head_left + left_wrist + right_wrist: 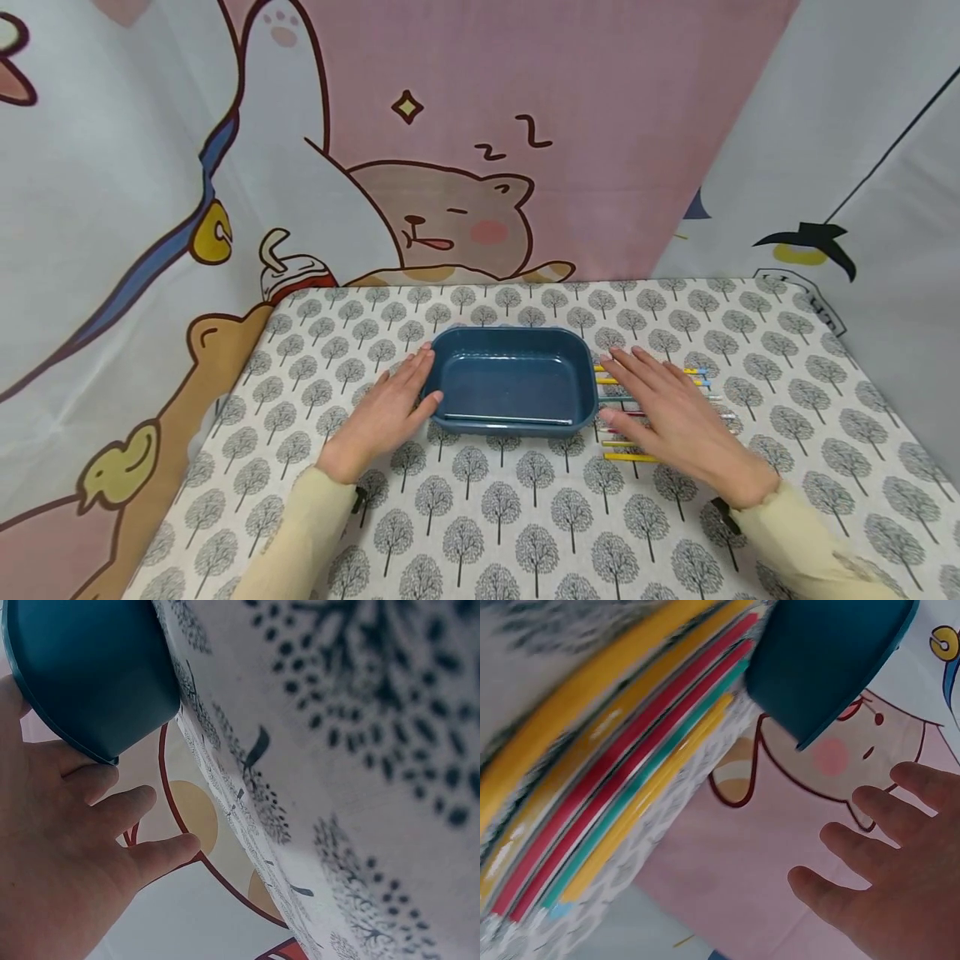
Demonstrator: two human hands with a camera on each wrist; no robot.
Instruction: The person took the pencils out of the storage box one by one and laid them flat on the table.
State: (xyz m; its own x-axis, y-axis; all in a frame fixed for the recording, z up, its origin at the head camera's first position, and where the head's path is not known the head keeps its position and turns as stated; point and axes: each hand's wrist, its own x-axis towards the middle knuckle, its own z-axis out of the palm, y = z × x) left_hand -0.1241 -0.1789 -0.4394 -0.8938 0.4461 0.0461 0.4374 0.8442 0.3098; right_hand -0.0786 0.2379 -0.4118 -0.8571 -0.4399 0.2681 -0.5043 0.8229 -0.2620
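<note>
A dark teal rectangular container (pixel 513 385) stands upright on the table in front of me. My left hand (pixel 381 418) is at its left end, fingers straight and spread, fingertips right at the rim in the left wrist view. A thin stick-like thing (pixel 510 419) lies along the container's near inner side. To its right, several pencils lie side by side, among them a yellow pencil (pixel 626 457), a red pencil (pixel 622 769) and a green pencil (pixel 649 780). Above these, partly covering them in the head view, my right hand (pixel 678 427) has fingers apart and holds nothing.
A white tablecloth (pixel 536 533) printed with grey trees covers the table. Behind it hangs a cloth backdrop (pixel 600 100) with a sleeping cartoon bear, and pale cloth (pixel 907 192) closes off the right side.
</note>
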